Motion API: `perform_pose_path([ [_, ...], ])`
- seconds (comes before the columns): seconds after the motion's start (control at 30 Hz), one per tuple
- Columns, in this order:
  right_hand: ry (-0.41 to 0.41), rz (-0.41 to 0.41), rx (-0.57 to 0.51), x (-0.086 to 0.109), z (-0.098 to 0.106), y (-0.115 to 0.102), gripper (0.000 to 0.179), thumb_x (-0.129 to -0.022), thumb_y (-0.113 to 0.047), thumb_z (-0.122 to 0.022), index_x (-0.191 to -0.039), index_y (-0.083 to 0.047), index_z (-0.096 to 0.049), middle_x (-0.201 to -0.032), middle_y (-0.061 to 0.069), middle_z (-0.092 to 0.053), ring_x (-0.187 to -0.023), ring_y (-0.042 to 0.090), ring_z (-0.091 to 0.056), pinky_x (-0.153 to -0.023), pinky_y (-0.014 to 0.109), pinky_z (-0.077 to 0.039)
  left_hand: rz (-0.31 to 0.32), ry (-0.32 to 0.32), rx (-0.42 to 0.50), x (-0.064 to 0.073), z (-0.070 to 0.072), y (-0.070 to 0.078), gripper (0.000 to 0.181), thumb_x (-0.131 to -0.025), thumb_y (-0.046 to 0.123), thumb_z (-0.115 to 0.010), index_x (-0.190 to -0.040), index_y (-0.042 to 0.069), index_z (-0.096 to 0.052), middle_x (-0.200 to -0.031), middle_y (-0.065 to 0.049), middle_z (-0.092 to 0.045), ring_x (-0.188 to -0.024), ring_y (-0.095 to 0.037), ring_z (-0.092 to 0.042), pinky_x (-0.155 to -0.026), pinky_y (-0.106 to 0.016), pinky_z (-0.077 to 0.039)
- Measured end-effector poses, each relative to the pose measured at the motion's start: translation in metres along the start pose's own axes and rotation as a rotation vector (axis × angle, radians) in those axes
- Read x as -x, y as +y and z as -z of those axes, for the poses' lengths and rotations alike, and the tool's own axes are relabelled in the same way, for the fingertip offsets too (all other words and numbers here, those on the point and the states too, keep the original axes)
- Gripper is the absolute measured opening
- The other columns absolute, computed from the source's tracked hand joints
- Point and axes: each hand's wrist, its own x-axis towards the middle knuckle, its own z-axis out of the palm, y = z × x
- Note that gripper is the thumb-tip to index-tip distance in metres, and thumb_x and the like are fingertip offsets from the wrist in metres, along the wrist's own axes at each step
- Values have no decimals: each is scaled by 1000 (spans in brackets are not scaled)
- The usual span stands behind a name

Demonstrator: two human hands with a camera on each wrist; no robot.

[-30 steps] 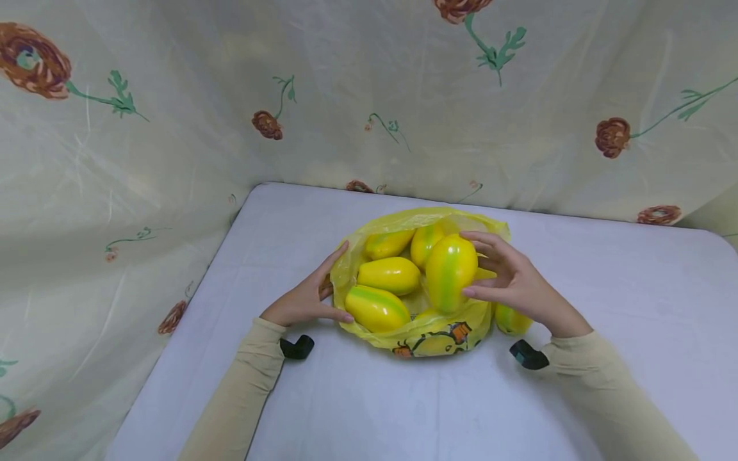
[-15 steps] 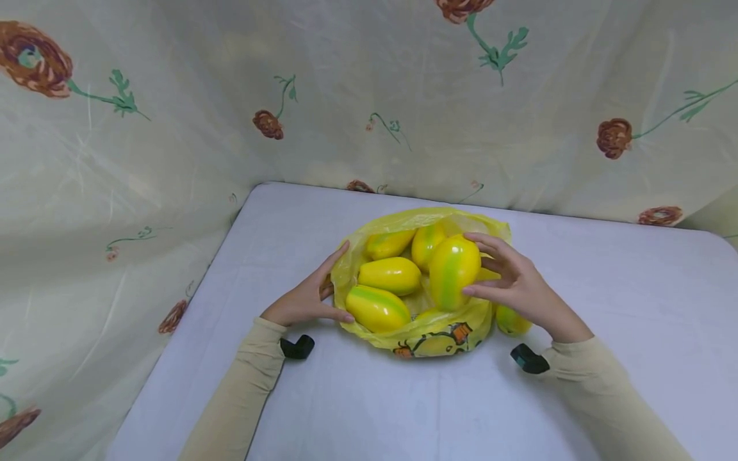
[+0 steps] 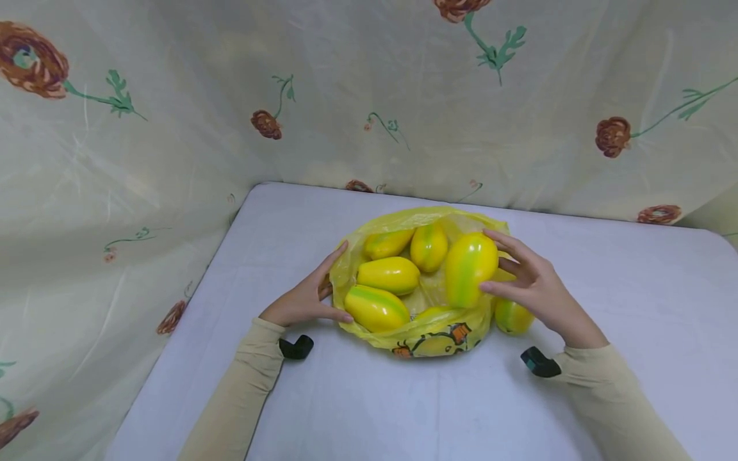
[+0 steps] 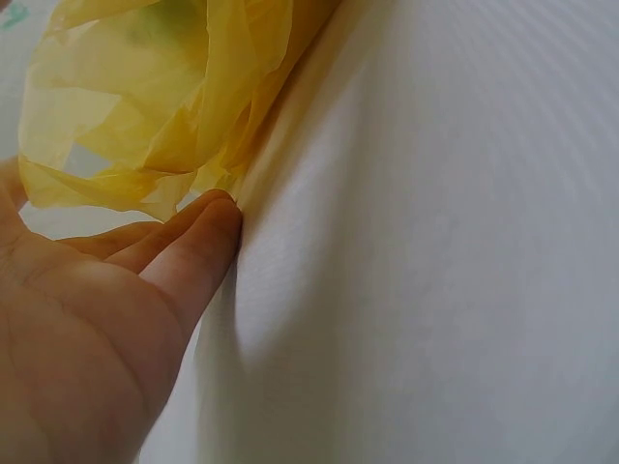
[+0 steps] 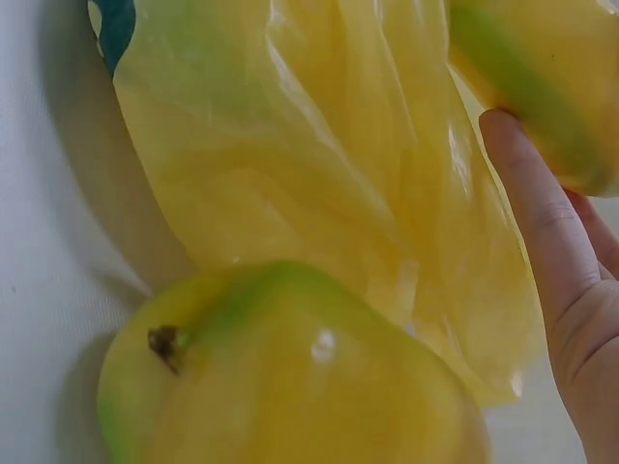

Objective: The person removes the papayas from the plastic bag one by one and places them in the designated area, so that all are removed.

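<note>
A yellow plastic bag [image 3: 444, 336] with a printed cartoon lies wide-mouthed on the table. Several yellow papayas with green stripes fill it, among them one papaya [image 3: 376, 308] near its left rim. Against the bag's left side rests my left hand [image 3: 305, 291], thumb and fingers spread along the rim; in the left wrist view its fairly straight fingers touch the plastic. My right hand [image 3: 539, 288] holds a papaya [image 3: 469, 269] between thumb and fingers, raised over the bag's right part. Outside the bag, a further papaya [image 3: 513, 317] lies below that hand, its stem end showing in the right wrist view.
A white cloth covers the table [image 3: 369, 410]. Behind and to the left hangs a flower-patterned curtain [image 3: 334, 77]. Black wrist cameras [image 3: 296, 347] sit at both cuffs.
My right hand has moved to the right with its papaya, uncovering more of a papaya inside the bag and of the one outside. My left hand has stayed in place.
</note>
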Motion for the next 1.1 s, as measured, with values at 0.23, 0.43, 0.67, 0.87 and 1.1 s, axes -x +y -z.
perform_pose_path([
  [0.23,41,-63,29,7,8,1,80,-96,-12,-75,-161,-32,-35,-166,5,-35,-139,20,-53,-93,17,-58,-2,-1,5,0,0,0,131,-74,16,-95,-162,52,-4,-174,13,3,-162,-20,-16,-132,-47,-22],
  [0.43,61,-108,59,11,13,2,80,-96,-17,-75,-161,-36,-34,-169,6,-31,-144,43,-47,-94,13,-55,-3,-4,9,0,0,0,131,-74,18,-96,-162,52,-4,-174,12,3,-161,-21,-18,-131,-46,-23],
  [0.67,98,-126,82,17,21,8,81,-94,-16,-77,-160,-33,-33,-166,12,-36,-140,32,-53,-91,12,-56,8,2,-3,-1,0,-2,131,-73,23,-97,-161,54,-5,-174,14,1,-161,-19,-19,-131,-46,-24],
  [0.87,134,-117,61,22,27,13,79,-93,-11,-78,-157,-26,-34,-163,17,-38,-123,-7,-55,-90,12,-57,-1,0,6,-1,0,-2,131,-73,20,-96,-162,52,-4,-175,12,2,-161,-22,-19,-131,-48,-23],
  [1.1,166,-143,119,28,35,19,78,-94,-16,-77,-159,-28,-35,-164,14,-38,-121,-8,-52,-90,8,-55,-3,-10,15,-2,1,-2,132,-73,17,-96,-162,52,-4,-174,14,3,-161,-19,-17,-131,-44,-23],
])
